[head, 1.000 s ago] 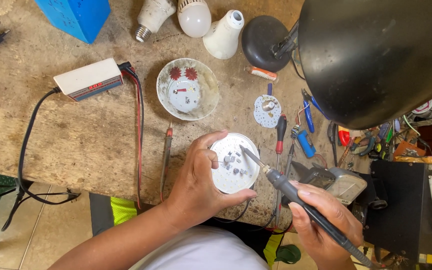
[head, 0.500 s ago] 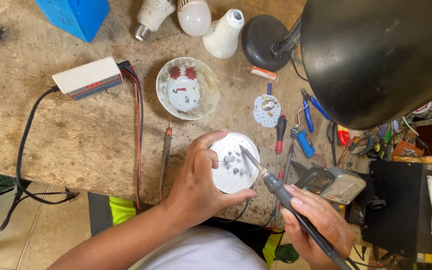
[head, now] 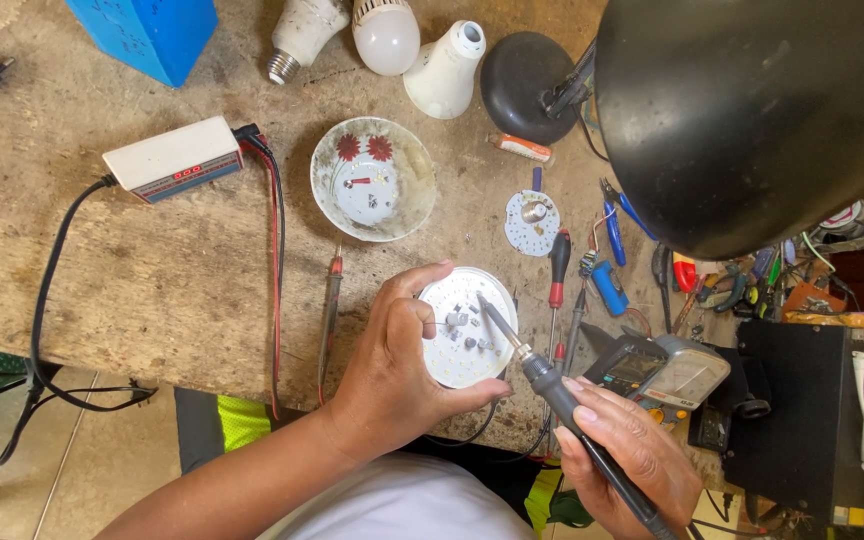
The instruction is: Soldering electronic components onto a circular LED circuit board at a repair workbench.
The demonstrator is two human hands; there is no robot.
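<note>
1. Left hand [head: 402, 365]: bare; no glove, ring or watch visible. Nails are short.
2. Left forearm: bare along its whole visible length, to the lower frame edge; no sleeve visible.
3. Right hand [head: 632, 455]: bare; no glove or ring visible. Nails are short and unpainted. The wrist is cut off by the frame edge.
4. Torso: white garment, plain, visible at the lower centre of the view.
5. Lower clothing: bright yellow-green fabric beside dark fabric, visible below the table edge on both sides of the white garment.
</note>
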